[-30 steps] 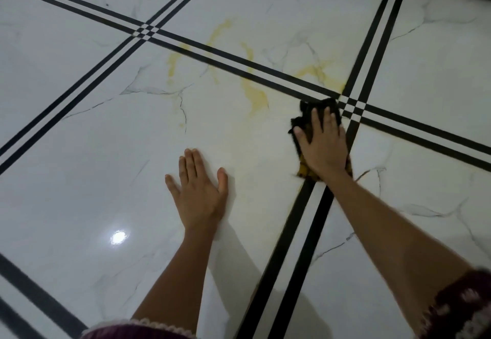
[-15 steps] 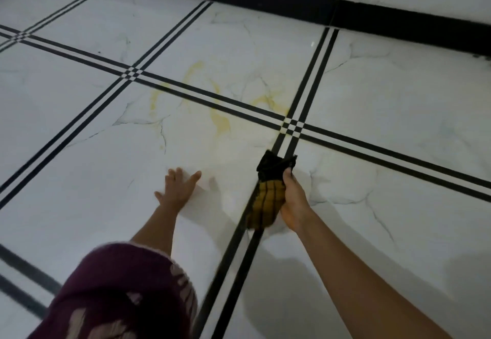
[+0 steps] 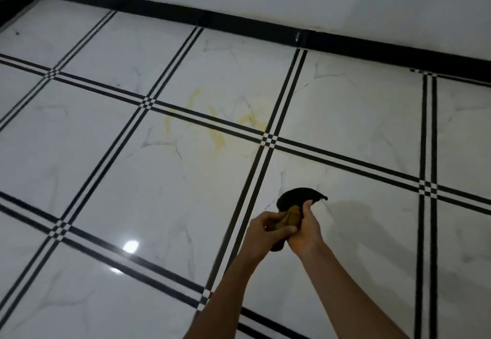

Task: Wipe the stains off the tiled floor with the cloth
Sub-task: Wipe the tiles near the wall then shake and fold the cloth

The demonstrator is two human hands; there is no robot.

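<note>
A: Where do we find the cloth (image 3: 296, 198)?
B: We see it bunched between both hands, over the floor (image 3: 119, 179) just right of a striped joint (image 3: 247, 192).
A: And the fingers?
B: We note the left hand (image 3: 265, 229) and right hand (image 3: 305, 235) each curled tight around the cloth.
A: The stains (image 3: 219, 138)?
B: We see them, yellow, farther out and well apart from the cloth.
</note>
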